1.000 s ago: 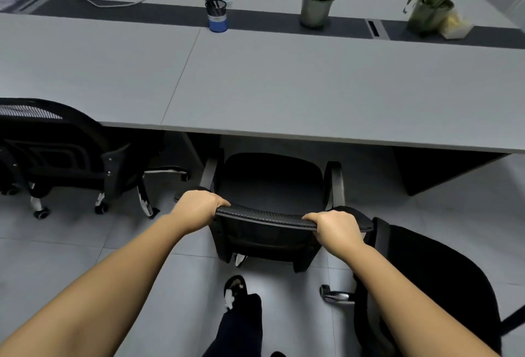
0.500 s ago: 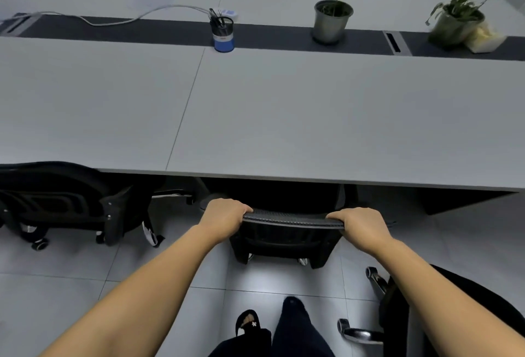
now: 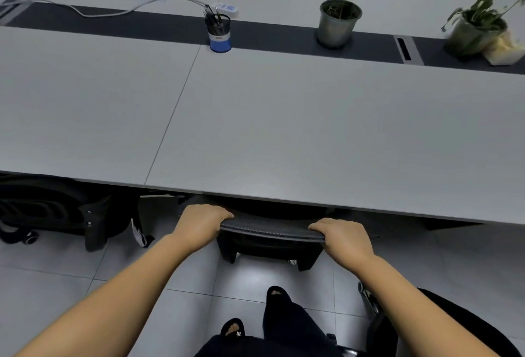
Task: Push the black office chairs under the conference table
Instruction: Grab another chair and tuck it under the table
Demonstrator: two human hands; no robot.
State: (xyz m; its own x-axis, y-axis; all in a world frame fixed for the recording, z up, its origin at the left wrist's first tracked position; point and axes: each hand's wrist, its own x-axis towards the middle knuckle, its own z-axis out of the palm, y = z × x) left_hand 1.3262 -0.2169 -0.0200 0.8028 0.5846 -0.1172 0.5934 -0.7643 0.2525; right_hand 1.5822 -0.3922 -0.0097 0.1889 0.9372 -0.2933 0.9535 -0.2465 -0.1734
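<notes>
The left hand (image 3: 202,221) curls over the left end of the backrest's top rail, fingers wrapped down over its far edge, and the right hand (image 3: 342,238) grips the right end of the same rail in the same way, so both hold the middle black office chair (image 3: 271,238) from behind. That chair sits with its seat hidden beneath the near edge of the grey conference table (image 3: 284,129); only the mesh backrest and a little of the frame and casters below it show, the rail lying just short of the table edge. By the look of it this chair is as good as pushed in, with at most a small nudge left. To the left, a second black chair (image 3: 56,211) is partly under the table, its back and one caster visible outside the edge. At the lower right a third black chair (image 3: 454,325) stands out on the tiled floor (image 3: 56,277), well clear of the table, and seemingly waits its turn. A pen holder (image 3: 219,33) and two potted plants (image 3: 339,19) stand along the table's dark centre strip.
</notes>
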